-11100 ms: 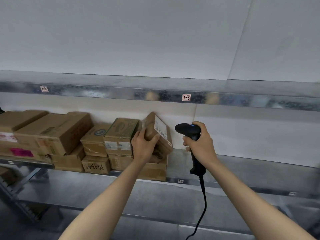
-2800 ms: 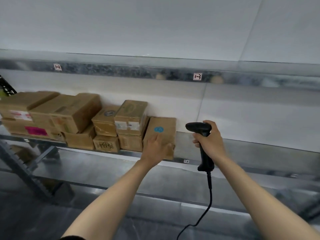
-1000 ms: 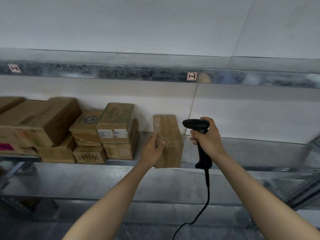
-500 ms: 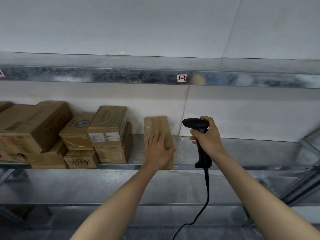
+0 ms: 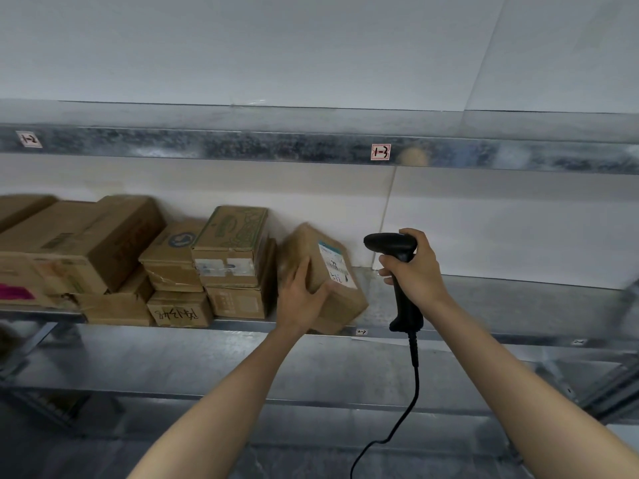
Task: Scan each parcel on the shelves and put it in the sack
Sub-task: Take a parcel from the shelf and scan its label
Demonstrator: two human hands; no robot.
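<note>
A brown cardboard parcel [image 5: 337, 299] stands tilted on the metal shelf [image 5: 484, 305], its white label turned up and to the right. My left hand [image 5: 300, 299] grips its left side, thumb across the top edge. To its right my right hand [image 5: 416, 271] holds a black corded barcode scanner [image 5: 390, 243] upright by the handle, head pointing left towards the label. Several more cardboard parcels [image 5: 231, 250] are stacked on the shelf to the left. No sack is in view.
An upper shelf beam [image 5: 242, 146] with tags 1-2 and 1-3 runs overhead. A lower metal shelf [image 5: 173, 361] lies below. The scanner cable [image 5: 397, 426] hangs down between my arms. A shelf upright [image 5: 615, 385] slants at the right edge. White wall behind.
My left hand has tipped the parcel from lying flat under my palm to tilted, and the white label now faces up. The scanner hand has stayed almost still.
</note>
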